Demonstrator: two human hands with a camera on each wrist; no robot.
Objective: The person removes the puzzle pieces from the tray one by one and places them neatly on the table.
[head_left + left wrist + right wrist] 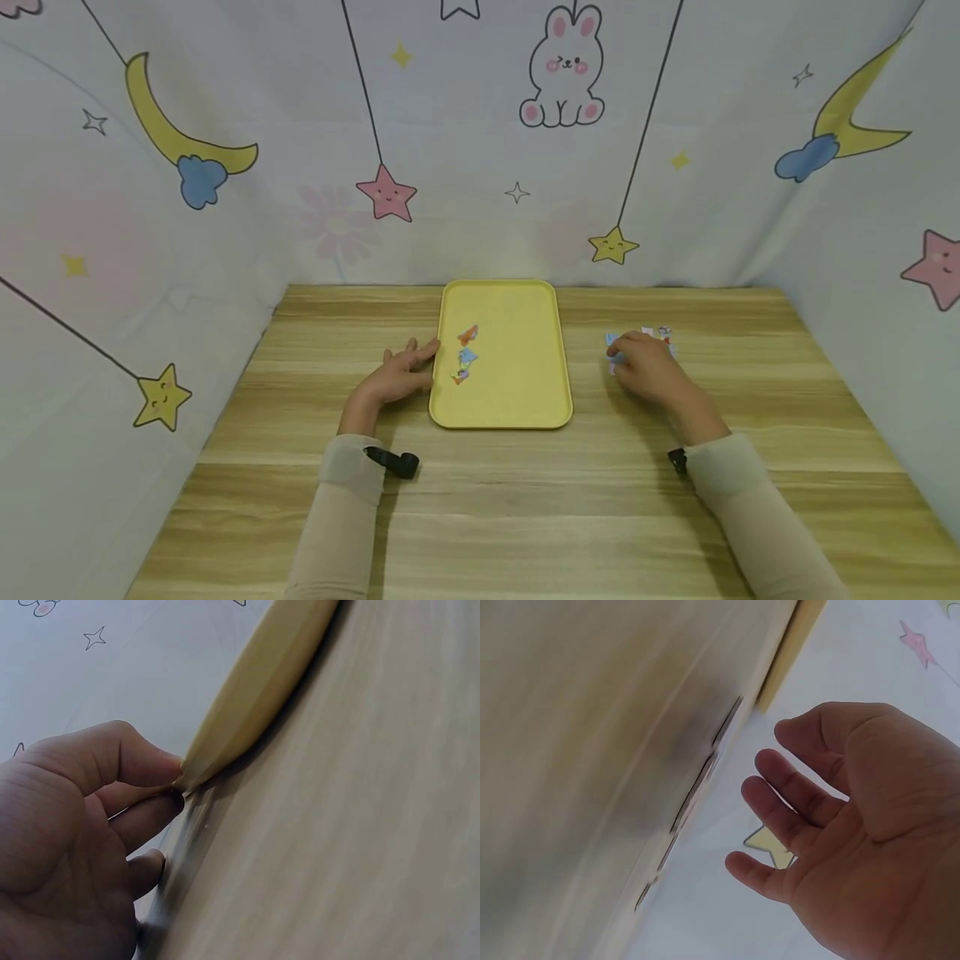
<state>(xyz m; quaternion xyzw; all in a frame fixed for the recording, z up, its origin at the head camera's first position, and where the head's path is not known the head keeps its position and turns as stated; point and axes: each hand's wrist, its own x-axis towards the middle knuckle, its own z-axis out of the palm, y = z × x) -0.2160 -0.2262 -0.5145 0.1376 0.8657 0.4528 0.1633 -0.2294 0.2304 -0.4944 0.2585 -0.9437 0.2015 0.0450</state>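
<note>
My left hand (393, 377) rests at the left side of a yellow tray (517, 333). Its thumb and index fingertips touch the tray's rim (262, 682) at separate spots. On the tray's left half, small flat printed pieces lie in a column: an orange one (468, 335), a light blue one (467, 357) and a multicoloured one (461, 377) below. Over to the right, my right hand (652, 371) hovers above several similar flat pieces (665, 332), partly covering them. Its fingers are loosely bent and apart, holding nothing; the pieces (694, 787) lie beyond the fingertips in the right wrist view.
The wood-grain table (495, 508) carries everything. A white cloth backdrop (480, 142) with printed stars, moons and a rabbit rises behind the table and along both sides. A black strap-mounted device (393, 461) sits on the left wrist, another (677, 461) on the right.
</note>
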